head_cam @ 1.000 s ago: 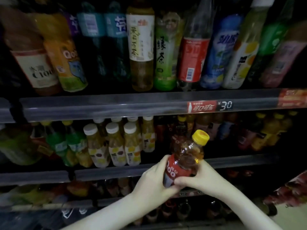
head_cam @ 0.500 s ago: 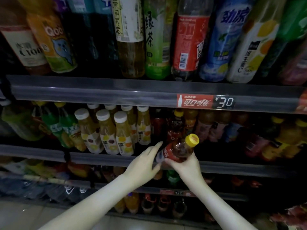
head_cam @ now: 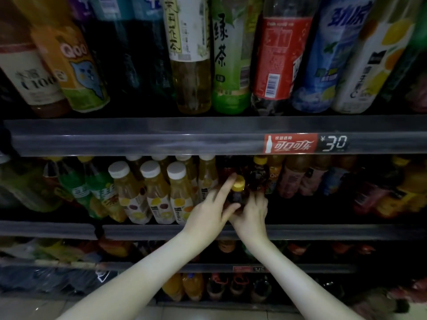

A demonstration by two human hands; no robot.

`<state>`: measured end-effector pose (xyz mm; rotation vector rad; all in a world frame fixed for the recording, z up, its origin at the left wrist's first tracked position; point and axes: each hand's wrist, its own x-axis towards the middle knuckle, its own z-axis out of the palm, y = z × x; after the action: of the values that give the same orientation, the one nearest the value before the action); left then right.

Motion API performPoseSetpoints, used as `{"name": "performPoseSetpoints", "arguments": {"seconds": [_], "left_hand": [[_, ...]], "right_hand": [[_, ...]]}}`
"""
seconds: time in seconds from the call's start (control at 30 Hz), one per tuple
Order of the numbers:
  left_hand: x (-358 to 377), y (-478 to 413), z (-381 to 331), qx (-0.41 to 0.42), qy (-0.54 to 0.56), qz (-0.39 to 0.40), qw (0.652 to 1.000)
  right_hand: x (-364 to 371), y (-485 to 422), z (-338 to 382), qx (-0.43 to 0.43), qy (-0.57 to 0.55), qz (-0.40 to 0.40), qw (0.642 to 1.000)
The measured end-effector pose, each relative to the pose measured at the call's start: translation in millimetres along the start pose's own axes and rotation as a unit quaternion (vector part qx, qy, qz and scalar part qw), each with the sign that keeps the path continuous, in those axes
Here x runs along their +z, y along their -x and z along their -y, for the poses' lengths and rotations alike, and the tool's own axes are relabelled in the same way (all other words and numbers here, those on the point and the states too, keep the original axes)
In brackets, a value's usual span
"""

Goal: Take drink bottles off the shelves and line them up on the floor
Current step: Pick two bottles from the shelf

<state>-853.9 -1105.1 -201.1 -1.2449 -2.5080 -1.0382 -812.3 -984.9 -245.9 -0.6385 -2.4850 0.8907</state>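
- Shelf-edge tag [head_cam: 305, 144]: red Coca-Cola strip reading "可口可乐", price "¥30" beside it.
- Top shelf, legible labels: "C100" bottle [head_cam: 30, 77], orange "Qoo" bottle [head_cam: 74, 65], green bottle marked "绿茶" [head_cam: 228, 65], red-labelled cola bottle [head_cam: 277, 61] with a barcode.
- Middle shelf, left of the hands: 3 white-capped juice bottles [head_cam: 150, 192] in the front row, yellow liquid, fruit pictures on the labels.
- Yellow-capped bottle [head_cam: 237, 192]: dark liquid, label hidden; it is at the front of the middle shelf, just right of the juice bottles.
- Left hand [head_cam: 208, 215]: index finger straight, reaching up beside the cap; thumb lies across the bottle's lower body, so the bottle sits between them.
- Right hand [head_cam: 250, 215]: fingers curled round the bottle from the right.
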Motion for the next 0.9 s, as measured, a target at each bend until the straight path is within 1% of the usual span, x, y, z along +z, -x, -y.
{"name": "performPoseSetpoints", "arguments": {"seconds": [0.03,0.07,0.13,0.17,0.23,0.3,0.37,0.4,0.47,0.53,0.6,0.67,0.73,0.8,0.87,0.9], "left_hand": [[1.1,-5.2,0.1,0.001,0.005,-0.004,1.000],[1.1,-10.6,-0.3,0.001,0.016,-0.002,1.000],[1.3,-21.3,1.0,-0.009,0.018,0.015,1.000],[1.1,-25.9,2.5,-0.021,0.006,0.026,0.999],[-0.4,-32.7,5.0,-0.031,-0.034,0.053,0.997],[-0.3,-36.6,9.1,-0.022,-0.060,0.083,0.994],[-0.6,-39.7,14.1,-0.008,-0.087,0.090,0.992],[-1.6,-40.3,16.0,0.002,-0.115,0.079,0.990],[-0.6,-38.3,19.8,0.039,-0.160,0.025,0.986],[-5.2,-30.8,16.5,0.046,-0.152,-0.025,0.987],[-15.2,-18.8,15.1,0.045,-0.126,-0.056,0.989],[-29.6,-6.5,20.9,0.097,-0.129,-0.085,0.983],[-51.7,3.2,28.5,0.166,-0.123,-0.122,0.971],[-84.2,7.2,33.3,0.239,-0.125,-0.167,0.948],[-125.4,3.2,37.0,0.279,-0.161,-0.226,0.919],[-146.4,-1.7,39.8,0.282,-0.186,-0.259,0.905]], "right_hand": [[0.1,0.2,3.0,0.004,0.008,-0.016,1.000],[-0.2,0.6,4.2,-0.010,0.020,-0.042,0.999],[0.3,0.8,1.4,-0.099,0.073,-0.111,0.986],[-0.2,0.9,-1.8,-0.144,0.110,-0.130,0.975],[-3.0,-0.5,-7.5,-0.197,0.192,-0.119,0.954],[-7.1,-4.6,-8.5,-0.211,0.247,-0.105,0.940],[-7.1,-10.8,-7.7,-0.220,0.283,-0.108,0.927],[-6.0,-13.1,-5.9,-0.222,0.297,-0.103,0.923],[-2.1,-17.6,-2.6,-0.216,0.313,-0.099,0.919],[0.5,-23.1,2.6,-0.203,0.321,-0.096,0.920],[2.5,-27.9,6.0,-0.190,0.324,-0.098,0.922],[2.1,-27.7,11.8,-0.186,0.316,-0.105,0.924],[0.8,-14.0,22.5,-0.224,0.289,-0.130,0.922],[-4.1,6.7,44.0,-0.307,0.232,-0.161,0.909],[-15.4,20.6,82.3,-0.395,0.155,-0.190,0.886],[-22.1,22.5,106.2,-0.426,0.120,-0.205,0.873]]}}
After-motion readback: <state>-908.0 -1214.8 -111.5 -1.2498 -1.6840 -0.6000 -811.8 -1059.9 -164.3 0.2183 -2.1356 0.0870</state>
